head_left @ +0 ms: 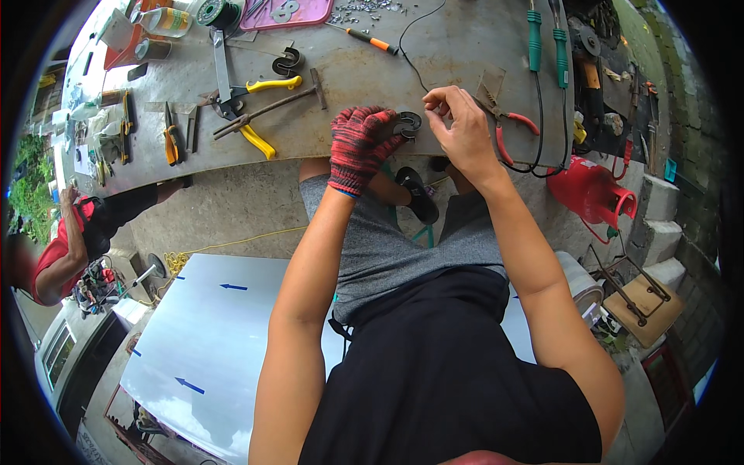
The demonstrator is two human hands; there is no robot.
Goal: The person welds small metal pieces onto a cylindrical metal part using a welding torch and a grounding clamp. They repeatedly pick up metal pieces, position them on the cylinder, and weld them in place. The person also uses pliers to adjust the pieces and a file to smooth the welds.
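Worktop [364, 77]: grey metal across the top of my head view, with both hands near its front edge.
Gloved left hand [356, 147]: I see its red-and-black fingers and thumb curled in, pinching a dark curved piece [411, 118] at the fingertips.
Dark curved piece: it sits between the two hands, hooked in outline; I cannot tell whether it touches the metal beneath.
Bare right hand [463, 132]: its fingers bend toward the thumb, just beside the piece and apart from the glove; from here I cannot tell whether the fingertips grip anything thin.
Second curved piece [287, 62]: similar dark bends, lying out of hand beyond the yellow-handled cutters [267, 84].
Bends done: I judge that both pieces already have their curves; whether the second is finished or waiting its turn, I cannot say.
Handling left: the held piece is not yet set down, so I read the work on it as unfinished; nothing in view tells me how many more there are.
Tools at hand: red-handled pliers [497, 114] lie near the right hand, and a T-shaped bar [273, 107] lies by the cutters; neither hand holds them.
Far side: I make out a pink tray [314, 11] and an orange-and-black screwdriver [372, 41].
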